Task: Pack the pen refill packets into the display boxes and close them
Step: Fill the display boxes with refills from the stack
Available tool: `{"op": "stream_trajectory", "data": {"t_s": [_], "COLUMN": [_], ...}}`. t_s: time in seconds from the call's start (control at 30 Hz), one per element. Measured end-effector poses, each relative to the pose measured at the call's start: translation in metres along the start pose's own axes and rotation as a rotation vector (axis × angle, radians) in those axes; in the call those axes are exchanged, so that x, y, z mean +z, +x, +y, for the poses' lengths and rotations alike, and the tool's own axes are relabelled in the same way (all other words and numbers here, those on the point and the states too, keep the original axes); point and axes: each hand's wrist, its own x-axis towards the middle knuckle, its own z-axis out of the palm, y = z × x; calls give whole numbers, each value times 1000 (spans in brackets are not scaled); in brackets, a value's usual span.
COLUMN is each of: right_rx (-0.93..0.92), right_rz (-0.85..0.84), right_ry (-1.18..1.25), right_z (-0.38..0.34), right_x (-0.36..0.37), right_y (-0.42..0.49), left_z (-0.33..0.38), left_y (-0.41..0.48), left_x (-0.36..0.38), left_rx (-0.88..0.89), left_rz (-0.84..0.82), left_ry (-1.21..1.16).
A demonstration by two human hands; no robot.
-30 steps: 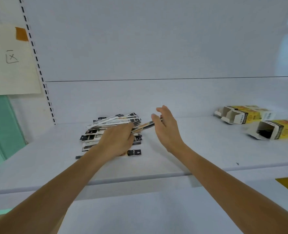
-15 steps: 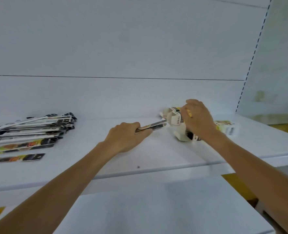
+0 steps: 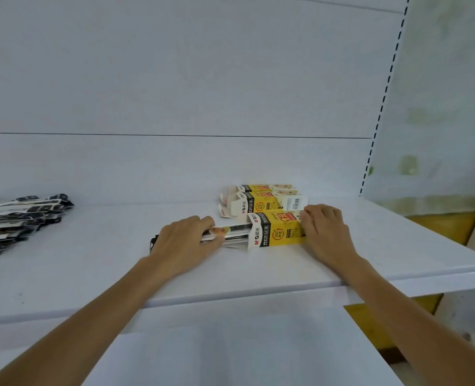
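Change: within the last second the left hand (image 3: 186,240) had carried a bundle of packets (image 3: 230,232) away from the pile (image 3: 21,218) at the far left. Meanwhile the right hand (image 3: 325,232) had pulled one box (image 3: 275,232) out of its group and laid it lengthwise on the shelf (image 3: 258,271), mouth to the left.
Packets: their right ends sat inside the box mouth. Most of their length still showed between the box and the left hand, and a dark end stuck out behind that wrist.
Left hand: clenched round the bundle, knuckles up, low over the shelf.
Right hand: fingers curled over the right end of the box, grasping and bracing it.
Meaning: insertion looked barely begun. A push to the right remained, and then the flaps, which stood open. With the pile still thick, the task seemed at an early stage.
Spare boxes (image 3: 261,200): two lay just behind the held box, their flaps open to the left.
Edges: the open flaps at the mouth could catch packet corners. The shelf's near lip lay well clear of the box.
Open room: bare shelf ran between the pile and the left hand, and more lay right of the right hand up to the wall.
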Motion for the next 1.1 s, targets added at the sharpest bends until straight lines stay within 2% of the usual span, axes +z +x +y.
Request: {"op": "stream_trajectory", "data": {"t_s": [0.17,0.33,0.5,0.67,0.8,0.93,1.0,1.07,1.1], "right_rx": [-54,-54,-74,-119,-95,-92,-98,-111,-115], "right_rz": [36,38,86,65,60,54,48,52,51], "right_ry": [47,31,-31,-102,-39,65,99,103,96], "right_z": [4,8,6,10,8,3,3,3,3], "right_x": [1,7,6,11,8,1,0,1,1], "right_y": [1,6,4,6,4,-1,0,-1,-1], "left_z": [11,17,16,16,24,25,36,52,55], "left_y": [20,33,40,42,47,50,48,46,47], "left_x": [3,3,1,15,19,22,25,25,22], "left_rx": [12,-76,-25,-75,-147,-223,-160,-105,-74], "left_rz": [-65,-16,119,25,62,-46,-129,-211,-179], "left_ry": [-26,-27,155,62,198,220,44,-286,-384]}}
